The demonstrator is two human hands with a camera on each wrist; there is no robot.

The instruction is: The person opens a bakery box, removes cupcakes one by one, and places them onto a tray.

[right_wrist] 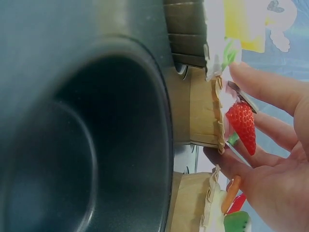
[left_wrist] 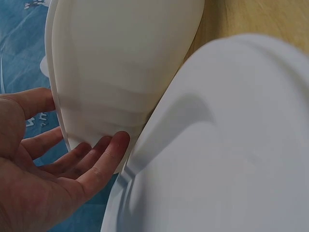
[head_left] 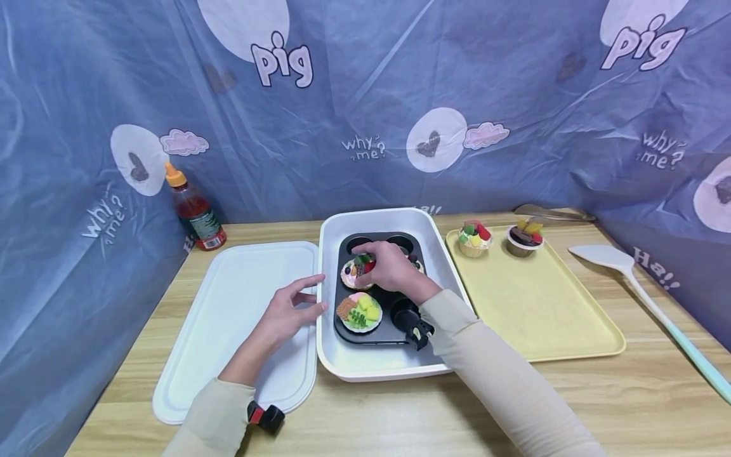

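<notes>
My right hand (head_left: 391,266) reaches into a black muffin tin (head_left: 377,334) inside a white tub (head_left: 394,376). It grips a toy cupcake (head_left: 348,274) with pink cream and a strawberry, thumb on one side and fingers on the other; in the right wrist view the strawberry cupcake (right_wrist: 205,108) sits between the fingertips. Nearer me in the tin is a toy cupcake (head_left: 360,312) with yellow cubes and a biscuit. Another cupcake (head_left: 417,261) is partly hidden behind the right hand. Fingers spread, my left hand (head_left: 285,311) is at the tub's left rim.
A white tray (head_left: 251,279) lies left of the tub. To the right, a yellow tray (head_left: 548,304) bears a fruit cupcake (head_left: 474,239) and a chocolate cupcake (head_left: 523,239). A sauce bottle (head_left: 197,212) stands back left; a spatula (head_left: 645,292) lies far right.
</notes>
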